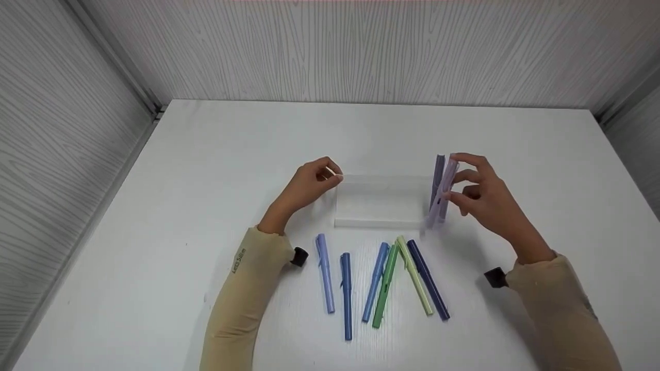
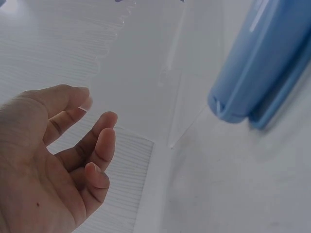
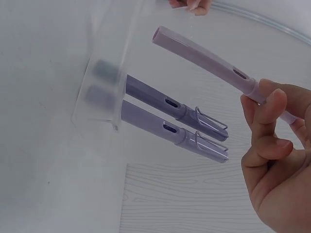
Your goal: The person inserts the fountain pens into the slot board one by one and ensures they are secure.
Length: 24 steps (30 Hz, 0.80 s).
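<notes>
My left hand [image 1: 308, 184] pinches the back left corner of a clear plastic box [image 1: 379, 223] between thumb and fingertips. At the box's right end, my right hand [image 1: 483, 198] holds a pale lilac pen [image 3: 204, 60] by its upper part, tilted, with its lower end free. Below it in the right wrist view, a dark purple pen [image 3: 150, 96] and a light purple pen [image 3: 150, 121] stand side by side in the box. Their lower ends show blurred through the frosted wall, and their clips point up.
On the white table [image 1: 154, 257] in front of the box lie several pens: a periwinkle pen [image 1: 326, 275], a blue pen [image 1: 346, 296], a lighter blue pen [image 1: 375, 283], a green pen [image 1: 385, 288], a pale green pen [image 1: 415, 278] and a navy pen [image 1: 429, 281]. Wood-grain panels [image 1: 361, 51] enclose the table.
</notes>
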Each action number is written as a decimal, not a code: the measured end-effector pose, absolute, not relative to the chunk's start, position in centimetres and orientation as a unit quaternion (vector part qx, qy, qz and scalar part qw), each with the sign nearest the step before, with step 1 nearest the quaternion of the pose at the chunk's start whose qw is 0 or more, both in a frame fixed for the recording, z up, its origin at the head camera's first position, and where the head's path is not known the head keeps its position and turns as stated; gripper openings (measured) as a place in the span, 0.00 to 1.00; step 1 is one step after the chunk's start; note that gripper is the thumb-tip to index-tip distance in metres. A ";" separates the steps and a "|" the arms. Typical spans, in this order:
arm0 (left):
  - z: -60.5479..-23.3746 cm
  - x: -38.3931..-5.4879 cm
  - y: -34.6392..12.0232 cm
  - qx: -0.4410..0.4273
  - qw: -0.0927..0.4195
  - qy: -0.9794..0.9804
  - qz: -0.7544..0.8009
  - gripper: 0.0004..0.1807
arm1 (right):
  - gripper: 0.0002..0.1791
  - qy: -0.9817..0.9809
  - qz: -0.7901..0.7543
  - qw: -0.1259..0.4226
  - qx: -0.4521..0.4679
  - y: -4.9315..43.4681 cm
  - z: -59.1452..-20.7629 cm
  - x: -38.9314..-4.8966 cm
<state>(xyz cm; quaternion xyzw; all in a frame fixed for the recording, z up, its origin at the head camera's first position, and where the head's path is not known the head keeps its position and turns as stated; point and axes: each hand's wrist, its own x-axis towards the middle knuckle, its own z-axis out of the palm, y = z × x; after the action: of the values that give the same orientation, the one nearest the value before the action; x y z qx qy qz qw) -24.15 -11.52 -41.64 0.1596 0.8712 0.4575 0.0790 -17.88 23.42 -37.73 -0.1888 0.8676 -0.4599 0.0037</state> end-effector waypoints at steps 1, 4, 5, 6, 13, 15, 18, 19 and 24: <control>-41.7 -24.2 -11.5 0.160 0.079 0.871 0.457 0.11 | 0.35 0.868 -0.459 0.001 -0.190 23.4 -37.8 -17.9; -41.7 -24.2 -11.6 0.160 0.077 0.871 0.458 0.11 | 0.35 0.870 -0.453 -0.006 -0.195 23.2 -37.9 -18.1; -41.7 -24.1 -11.6 0.159 0.077 0.871 0.458 0.11 | 0.35 0.871 -0.450 -0.009 -0.197 23.2 -37.9 -18.1; -41.7 -24.1 -11.6 0.159 0.077 0.871 0.458 0.10 | 0.35 0.871 -0.449 -0.011 -0.198 23.1 -38.0 -18.2; -41.6 -24.1 -11.5 0.158 0.080 0.871 0.459 0.10 | 0.35 0.874 -0.441 -0.027 -0.200 22.9 -38.6 -18.5; -41.6 -24.1 -11.5 0.158 0.080 0.871 0.459 0.11 | 0.35 0.876 -0.438 -0.028 -0.198 22.8 -38.7 -18.6; -41.7 -24.1 -11.5 0.160 0.080 0.870 0.460 0.11 | 0.35 0.879 -0.434 -0.026 -0.193 22.7 -38.9 -18.7; -41.7 -24.1 -11.5 0.161 0.081 0.869 0.461 0.11 | 0.35 0.880 -0.434 -0.025 -0.192 22.7 -38.9 -18.7; -41.7 -24.1 -11.5 0.166 0.079 0.867 0.463 0.10 | 0.35 0.883 -0.431 -0.025 -0.186 22.5 -39.0 -18.9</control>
<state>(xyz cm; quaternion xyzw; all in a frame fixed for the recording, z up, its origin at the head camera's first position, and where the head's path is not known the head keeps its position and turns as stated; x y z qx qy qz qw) -24.10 -11.50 -41.71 0.1656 0.8673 0.4627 0.0790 -18.94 22.51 -39.04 -0.1863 0.8826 -0.4309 -0.0251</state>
